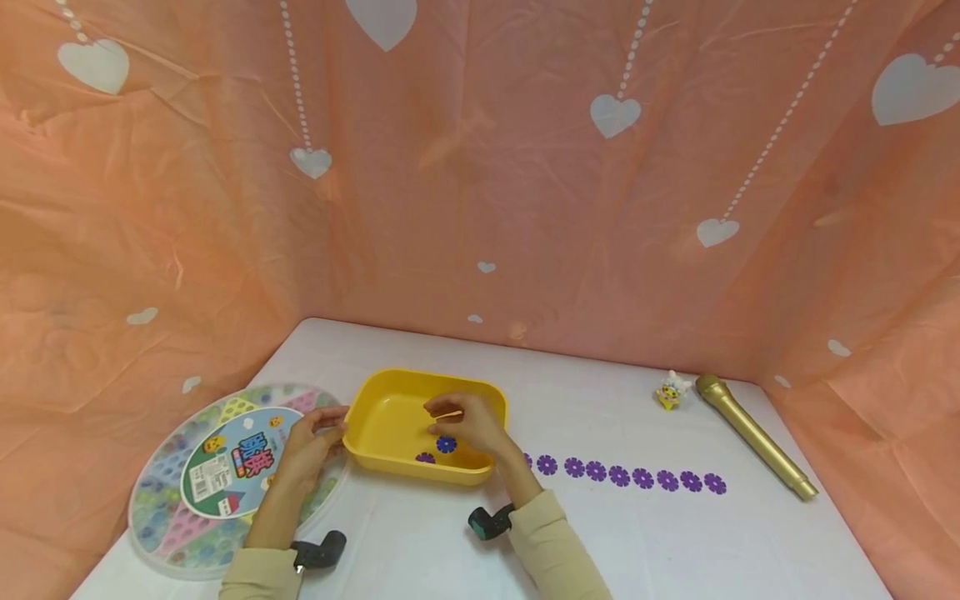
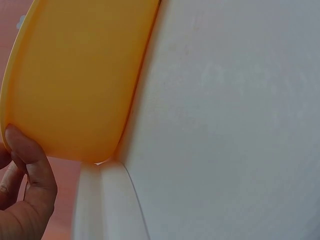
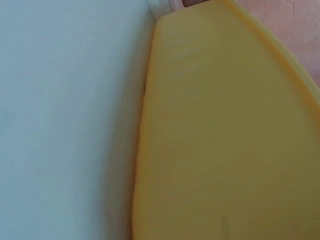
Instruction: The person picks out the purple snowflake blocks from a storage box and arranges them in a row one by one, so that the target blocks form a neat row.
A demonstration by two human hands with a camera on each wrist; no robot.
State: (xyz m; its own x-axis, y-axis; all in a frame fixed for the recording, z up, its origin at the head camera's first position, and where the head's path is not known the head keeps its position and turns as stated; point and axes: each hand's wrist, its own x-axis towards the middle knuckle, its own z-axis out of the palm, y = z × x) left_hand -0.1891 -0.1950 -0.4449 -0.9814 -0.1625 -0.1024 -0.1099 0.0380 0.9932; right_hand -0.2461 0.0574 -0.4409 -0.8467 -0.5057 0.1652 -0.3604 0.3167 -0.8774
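A yellow plastic basin (image 1: pixel 420 474) sits on the white table, its near wall also filling much of the right wrist view. My left hand (image 1: pixel 309 442) grips the basin's left end; in the left wrist view its thumb (image 2: pixel 27 150) presses the rim. Over the basin's inside is my right hand (image 1: pixel 472 423), fingers loosely bent and the fingertips apart, with nothing visible between them. Below it, inside the basin, lie a blue snowflake disc (image 1: pixel 446 445) and a purple snowflake disc (image 1: pixel 425 457), the latter partly hidden by the near wall. The right wrist view does not show the right hand.
Several purple snowflake discs (image 1: pixel 618 476) form a row right of the basin, its left end hidden by my right arm. A round Chinese checkers box (image 1: pixel 172 533) lies at left. Toward the back right are a small figurine (image 1: pixel 671 390) and a gold microphone (image 1: pixel 756 435).
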